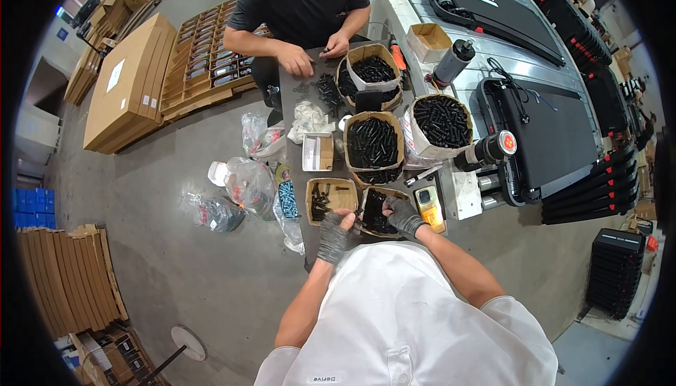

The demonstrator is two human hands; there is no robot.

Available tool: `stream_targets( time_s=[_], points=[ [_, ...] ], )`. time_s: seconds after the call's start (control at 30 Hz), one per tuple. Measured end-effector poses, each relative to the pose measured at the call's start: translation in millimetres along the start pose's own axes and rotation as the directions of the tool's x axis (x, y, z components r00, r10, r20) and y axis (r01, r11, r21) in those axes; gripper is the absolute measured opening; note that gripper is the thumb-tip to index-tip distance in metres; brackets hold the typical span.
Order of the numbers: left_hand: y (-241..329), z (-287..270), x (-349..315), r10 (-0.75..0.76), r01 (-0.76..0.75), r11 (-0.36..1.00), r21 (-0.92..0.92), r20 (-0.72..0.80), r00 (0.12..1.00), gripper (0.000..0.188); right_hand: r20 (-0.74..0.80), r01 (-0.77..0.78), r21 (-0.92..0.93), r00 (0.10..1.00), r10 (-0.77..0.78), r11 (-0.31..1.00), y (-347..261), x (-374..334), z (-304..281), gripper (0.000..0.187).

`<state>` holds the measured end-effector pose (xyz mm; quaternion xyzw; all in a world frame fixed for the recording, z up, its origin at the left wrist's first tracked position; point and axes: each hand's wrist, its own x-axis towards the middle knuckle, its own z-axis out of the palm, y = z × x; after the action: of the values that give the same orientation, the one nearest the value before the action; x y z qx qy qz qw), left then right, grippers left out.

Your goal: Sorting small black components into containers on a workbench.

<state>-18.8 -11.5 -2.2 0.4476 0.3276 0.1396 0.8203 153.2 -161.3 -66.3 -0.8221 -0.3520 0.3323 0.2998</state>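
Note:
Both my hands wear grey fingerless gloves and are at the near end of a narrow dark table. My left hand (336,233) is closed in a pinch between two open cardboard boxes; a dark bit shows at its fingertips, too small to name. Over the right edge of the box of small black parts (376,206), my right hand (403,217) has its fingers curled down at the contents; what they grip is hidden. Left of that stands a box (331,183) partly filled with black screws. Beside my right hand lies a phone in a yellowish case (430,209).
Bigger boxes of black cylindrical parts (373,143) stand farther up the table. Across from me a co-worker (303,13) handles a small part. Plastic bags (250,185) and blue screws (287,199) are at left. A conveyor with treadmill-like black frames (542,133) runs along the right.

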Motion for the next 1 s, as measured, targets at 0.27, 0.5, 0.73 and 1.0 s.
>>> stream_targets(
  time_s=[0.27, 0.5, 0.73, 1.0],
  points=[
    [-5, 3, 10, -0.014, 0.012, 0.999, 0.053, 0.040, 0.999, 0.013, 0.041, -0.043, 0.503, 0.999, 0.025, 0.863, -53, -38, -47, 0.019],
    [1, 19, 15, 0.097, -0.095, 0.984, 0.152, -0.006, 0.995, 0.017, 0.213, -0.258, 0.754, 0.966, 0.147, 0.604, -108, -55, -66, 0.022],
    [1, 22, 14, 0.117, -0.111, 0.967, 0.227, -0.010, 0.993, 0.018, 0.053, -0.108, 0.581, 0.994, 0.094, 0.807, -106, -52, -53, 0.021],
    [-2, 19, 13, 0.055, -0.060, 0.983, 0.171, 0.033, 0.998, 0.017, -0.088, 0.007, 0.596, 0.995, 0.056, 0.803, -103, -52, -44, 0.014]
  ],
)
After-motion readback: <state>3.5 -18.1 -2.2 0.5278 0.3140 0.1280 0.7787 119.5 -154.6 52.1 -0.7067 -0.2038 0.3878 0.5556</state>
